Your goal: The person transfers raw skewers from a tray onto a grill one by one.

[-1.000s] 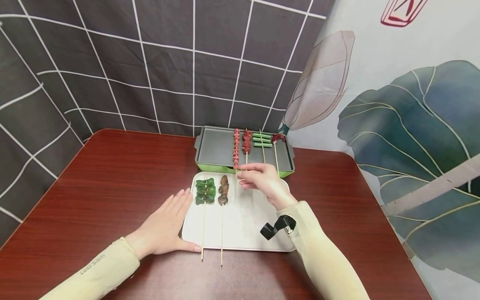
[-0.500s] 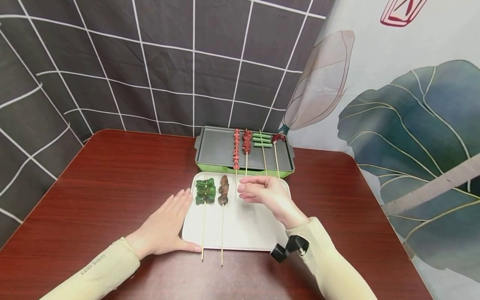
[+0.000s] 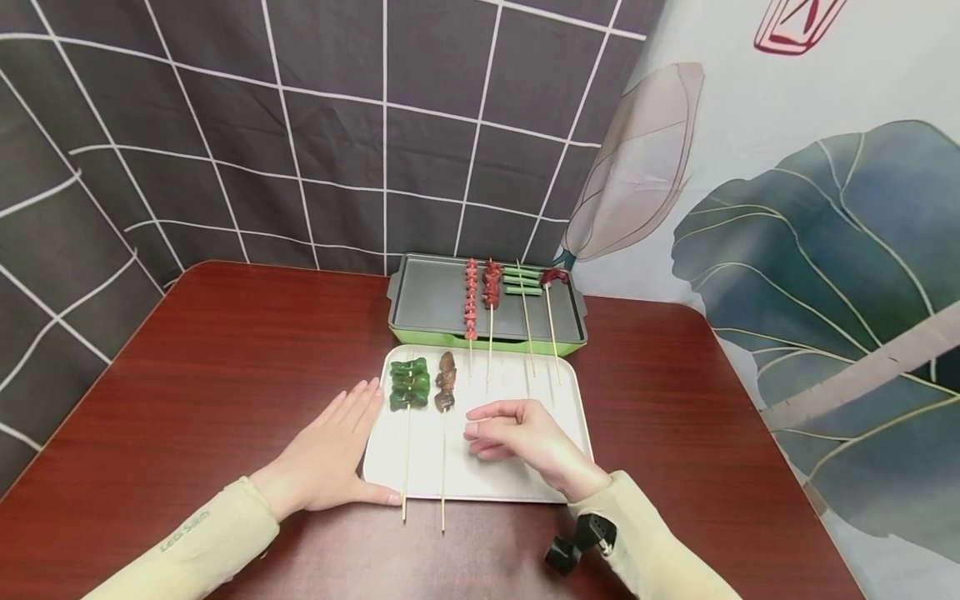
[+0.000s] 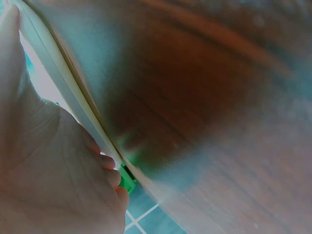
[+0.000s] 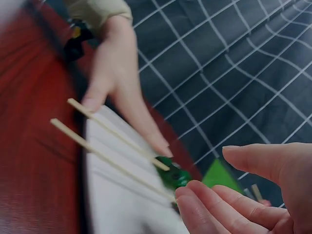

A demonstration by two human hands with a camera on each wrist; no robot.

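Note:
My left hand (image 3: 330, 454) rests flat with fingers spread along the left side of a white tray (image 3: 487, 479), its thumb at the front corner. On the tray lie a skewer of green pepper pieces (image 3: 409, 392) and a skewer of brown chunks (image 3: 446, 382); their sticks overhang the front edge. Above the tray's middle, my right hand (image 3: 532, 442) holds nothing. The right wrist view shows its thumb (image 5: 258, 158) apart from the loosely bent fingers. Nearest ahead of it are the stick ends of skewers lying on a grey grill plate (image 3: 427, 292).
Behind the tray, the green-sided grill holds a thin red skewer (image 3: 470, 304), a red meat skewer (image 3: 491, 287), a skewer of green stalks (image 3: 522, 287) and a dark red curled piece on a stick (image 3: 553, 277). A checked cloth (image 3: 322, 125) hangs behind the brown table (image 3: 247, 350).
My right hand has let go of the thin red skewer's stick at the grill and drawn back toward me over the tray. The left hand has stayed in place.

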